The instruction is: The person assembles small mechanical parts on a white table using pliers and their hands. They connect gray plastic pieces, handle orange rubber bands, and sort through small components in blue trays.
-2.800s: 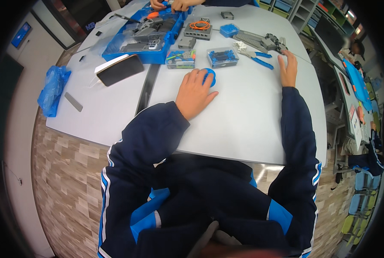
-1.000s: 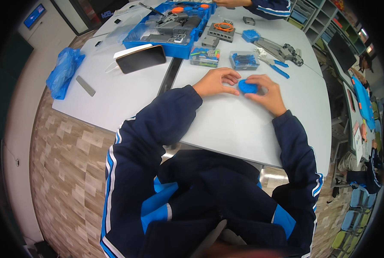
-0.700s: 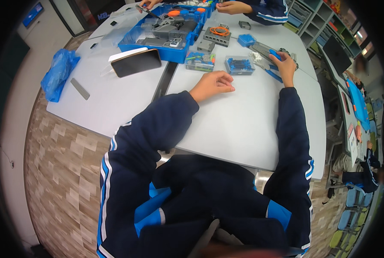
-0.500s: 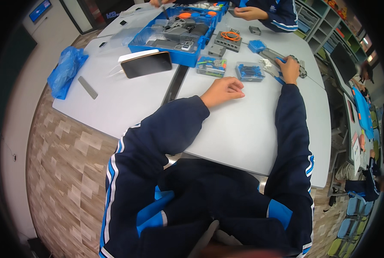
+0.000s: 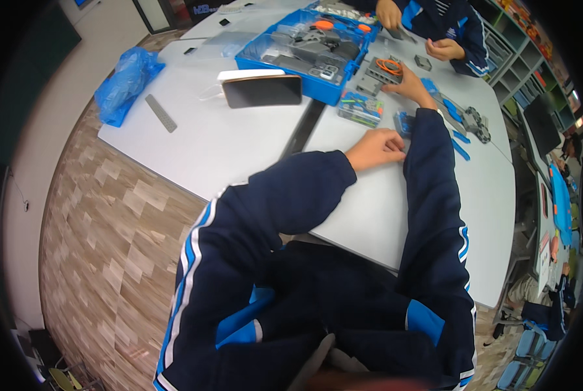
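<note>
My right hand reaches across the table, its thumb and fingers around the near right end of a grey block with sockets. A coiled orange cable lies on that block. My left hand rests on the table, fingers loosely curled and apart from the thumb, holding nothing. Beside it stands a clear box of blue pieces, partly hidden by my right sleeve. A clear box of green and blue pieces sits just beyond. Blue tool handles and a grey assembly with wheels lie right of my forearm.
A blue bin of grey parts stands ahead, near a phone propped upright. Further left lie a remote control and a blue plastic bag. Opposite, a co-worker's hands hold a grey piece near a small grey box.
My right hand has left the blue piece by the wheeled assembly and moved left to the grey block. My left hand stays loosely curled. The view has shifted; the co-worker's hands have come closer together.
</note>
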Demonstrator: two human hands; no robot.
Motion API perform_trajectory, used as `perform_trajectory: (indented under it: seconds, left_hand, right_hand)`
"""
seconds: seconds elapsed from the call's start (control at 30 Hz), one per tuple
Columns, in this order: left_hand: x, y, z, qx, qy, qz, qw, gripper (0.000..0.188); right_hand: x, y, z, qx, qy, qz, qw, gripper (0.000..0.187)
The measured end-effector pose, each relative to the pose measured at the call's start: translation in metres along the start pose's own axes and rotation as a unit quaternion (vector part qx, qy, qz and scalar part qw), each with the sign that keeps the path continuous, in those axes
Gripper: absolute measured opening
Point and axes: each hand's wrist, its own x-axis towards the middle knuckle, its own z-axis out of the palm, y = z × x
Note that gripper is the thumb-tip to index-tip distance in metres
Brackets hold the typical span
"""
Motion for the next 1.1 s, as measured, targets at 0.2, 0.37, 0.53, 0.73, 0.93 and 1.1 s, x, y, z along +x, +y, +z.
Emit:
perform_trajectory:
  seconds: [0.2,0.37,0.53,0.73,0.93,1.1]
  left_hand:
    - [-0.001,0.001,0.002,0.019,0.012,0.012,1.000,0.023]
    - [0.000,-0.001,0.002,0.026,0.028,0.025,0.999,0.024]
    - [-0.001,0.001,0.001,0.035,0.014,-0.003,0.999,0.024]
    - [-0.002,0.006,0.001,0.053,0.008,-0.012,0.999,0.023]
    - [-0.001,0.020,0.001,0.065,0.094,0.125,0.986,0.026]
    - [0.000,0.044,-0.018,0.229,0.211,0.230,0.922,0.034]
  right_hand:
    - [0.007,0.017,-0.001,-0.017,0.004,0.010,1.000,0.118]
    - [-0.009,0.011,-0.022,-0.031,-0.015,0.055,0.998,0.127]
    - [-0.029,-0.003,-0.062,-0.015,-0.058,0.083,0.995,0.119]
    - [-0.056,-0.019,-0.086,0.006,-0.098,0.026,0.995,0.086]
    - [-0.077,-0.035,-0.101,-0.053,-0.050,-0.023,0.997,0.065]
    - [-0.110,-0.076,-0.131,-0.019,0.004,-0.088,0.996,0.058]
